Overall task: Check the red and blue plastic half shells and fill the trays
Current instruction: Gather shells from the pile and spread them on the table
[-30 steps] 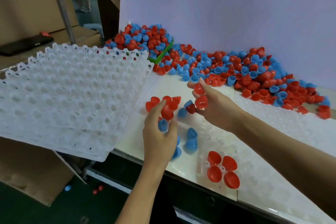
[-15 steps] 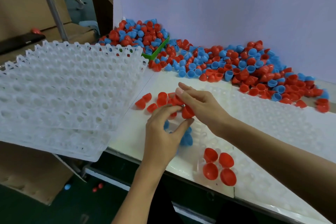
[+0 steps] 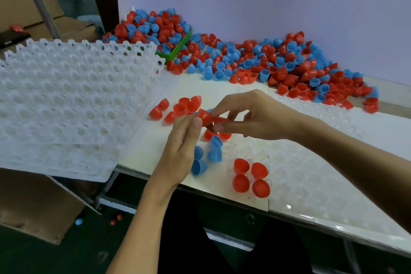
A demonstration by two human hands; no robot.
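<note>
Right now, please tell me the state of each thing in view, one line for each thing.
left hand: raised, pinches a red half shell
right hand: raised, pinches that shell too
four red shells: seated in the clear tray, open side up
blue shells: loose on the table
white trays: stacked, unfilled
green bin: heaped with shells
shell pile: loose, mixed

I see four red half shells (image 3: 250, 177) seated open side up in the clear tray (image 3: 315, 187); a red shell (image 3: 205, 117) is pinched above it, with the mixed pile (image 3: 266, 60) behind.
</note>
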